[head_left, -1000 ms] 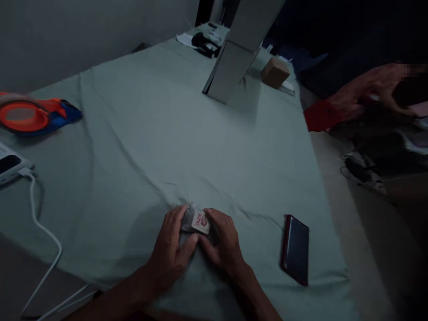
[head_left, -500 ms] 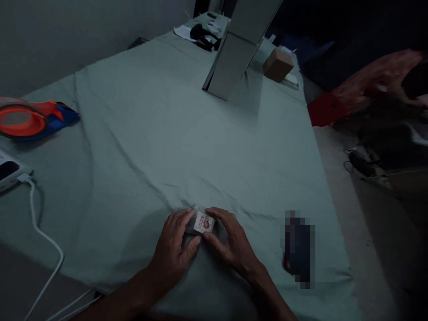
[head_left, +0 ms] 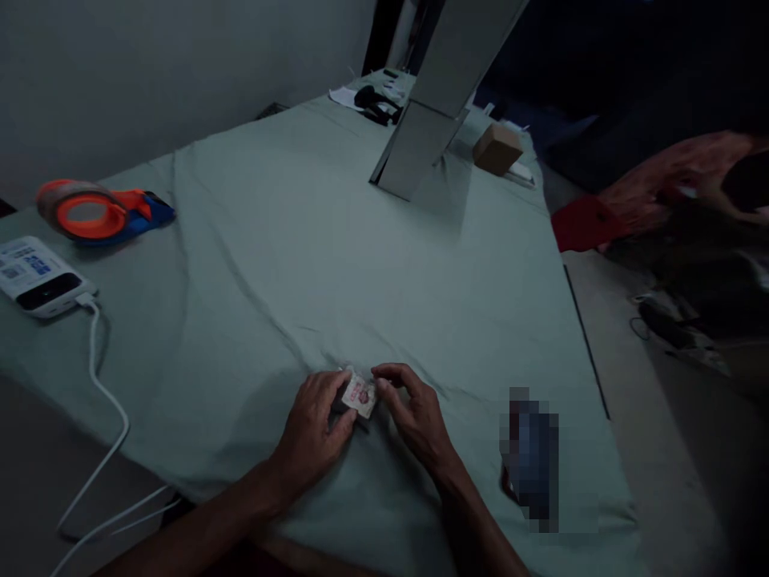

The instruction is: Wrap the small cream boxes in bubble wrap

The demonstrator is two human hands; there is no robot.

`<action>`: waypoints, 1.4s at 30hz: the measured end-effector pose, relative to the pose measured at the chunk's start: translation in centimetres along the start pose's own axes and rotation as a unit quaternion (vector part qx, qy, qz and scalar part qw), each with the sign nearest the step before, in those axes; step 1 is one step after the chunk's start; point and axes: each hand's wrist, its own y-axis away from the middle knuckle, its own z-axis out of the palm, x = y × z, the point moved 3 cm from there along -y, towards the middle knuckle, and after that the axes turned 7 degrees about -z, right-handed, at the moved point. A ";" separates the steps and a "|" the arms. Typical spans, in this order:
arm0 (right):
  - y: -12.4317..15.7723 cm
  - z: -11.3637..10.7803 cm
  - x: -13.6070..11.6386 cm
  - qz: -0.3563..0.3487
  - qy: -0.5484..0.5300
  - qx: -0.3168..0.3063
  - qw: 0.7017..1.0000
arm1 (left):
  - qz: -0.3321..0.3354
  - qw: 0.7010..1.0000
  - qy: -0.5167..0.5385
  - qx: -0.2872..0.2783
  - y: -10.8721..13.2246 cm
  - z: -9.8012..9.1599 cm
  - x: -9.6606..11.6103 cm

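A small pale packet with red print and a small picture (head_left: 359, 394) is near the front of the green-clothed table (head_left: 300, 272), on or against a dark item whose shape is mostly hidden. My left hand (head_left: 316, 418) grips it from the left, fingertips at its top edge and thumb at its lower edge. At its right edge is my right hand (head_left: 414, 409), the thumb and forefinger curled close together near the corner. Whether anything is pinched between those fingertips is too small to make out.
An orange and blue tape dispenser (head_left: 93, 212) and a white device (head_left: 45, 276) with a cable lie at the left. A grey upright panel (head_left: 414, 144) and brown box (head_left: 497, 149) stand farther back. A pixelated dark object (head_left: 532, 461) is at the right.
My right hand has drawn its thumb up from the packet's lower edge to its right side, with the fingers closer together. My left hand keeps its hold. The view has shifted slightly.
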 end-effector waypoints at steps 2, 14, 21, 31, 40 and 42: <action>0.4 -0.3 -0.1 -0.047 0.014 -0.020 0.999 | -0.006 1.000 -0.003 0.002 0.0 0.1 0.0; -0.4 0.8 -1.3 -0.207 0.190 0.059 0.958 | -0.013 1.000 -0.002 0.021 -0.3 0.6 0.2; -0.3 -0.8 0.9 -0.012 0.008 0.066 0.998 | -0.035 0.999 0.004 0.009 -0.2 0.6 0.1; -1.5 0.5 1.6 0.068 -0.037 -0.010 0.997 | -0.027 1.000 0.010 0.011 0.0 0.9 0.2; -2.1 -2.1 -1.6 -0.002 -0.007 0.102 0.995 | -0.022 0.998 0.038 0.034 -0.8 -0.2 1.3; -2.2 -2.9 -1.8 0.002 -0.013 0.111 0.994 | -0.049 0.996 0.068 0.035 -1.3 -0.7 1.4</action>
